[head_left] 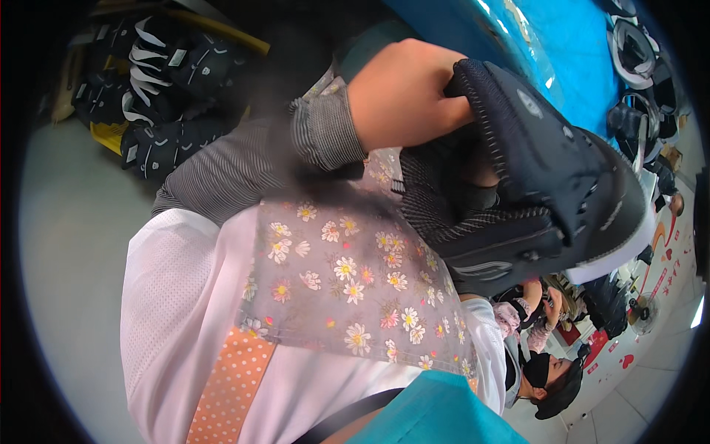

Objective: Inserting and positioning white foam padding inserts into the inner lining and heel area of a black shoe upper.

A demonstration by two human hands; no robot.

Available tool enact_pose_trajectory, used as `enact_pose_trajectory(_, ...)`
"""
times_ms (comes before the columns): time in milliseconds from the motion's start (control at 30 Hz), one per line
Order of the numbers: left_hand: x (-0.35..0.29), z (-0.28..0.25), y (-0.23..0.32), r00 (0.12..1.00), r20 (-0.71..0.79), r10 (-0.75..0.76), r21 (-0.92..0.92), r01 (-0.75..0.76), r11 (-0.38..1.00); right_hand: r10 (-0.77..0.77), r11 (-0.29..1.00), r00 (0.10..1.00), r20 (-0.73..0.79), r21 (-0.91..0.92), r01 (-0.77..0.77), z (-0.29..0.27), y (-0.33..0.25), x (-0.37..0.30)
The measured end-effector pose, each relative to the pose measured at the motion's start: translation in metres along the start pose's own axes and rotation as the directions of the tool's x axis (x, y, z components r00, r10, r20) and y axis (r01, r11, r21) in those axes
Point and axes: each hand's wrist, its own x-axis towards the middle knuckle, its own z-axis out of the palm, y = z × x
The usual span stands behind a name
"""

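Observation:
A black sneaker [518, 222] with pale zigzag stitching and a white sole fills the upper right, tilted close to my chest. My left hand [407, 92], in a grey striped cuff, is closed with thumb and fingers pinching the raised black flap at the shoe's opening. Of my right hand [484, 176] only a strip of skin and a bit of grey cuff show, down inside the opening. The shoe hides its fingers. Beneath both hands hangs my grey floral apron [340, 281].
On the left, several black shoe uppers [177, 140] with white parts are piled on a yellow rack [109, 138]. A blue work surface [569, 44] lies beyond the sneaker, with more shoes [634, 55] along the right. A masked co-worker [551, 374] handles dark material at lower right.

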Motion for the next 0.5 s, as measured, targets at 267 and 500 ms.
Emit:
enact_pose_trajectory(267,0.002,0.017,-0.016,0.978,0.092,-0.189,-0.424,0.21,0.881,0.058,0.996,0.997,0.043,0.067,-0.061,-0.006,0.007,0.002)
enact_pose_trajectory(500,0.014,0.008,-0.033,0.957,-0.06,0.283,-0.036,-0.285,0.958,0.022,0.999,1.0,0.014,0.023,-0.023,-0.003,-0.007,0.0)
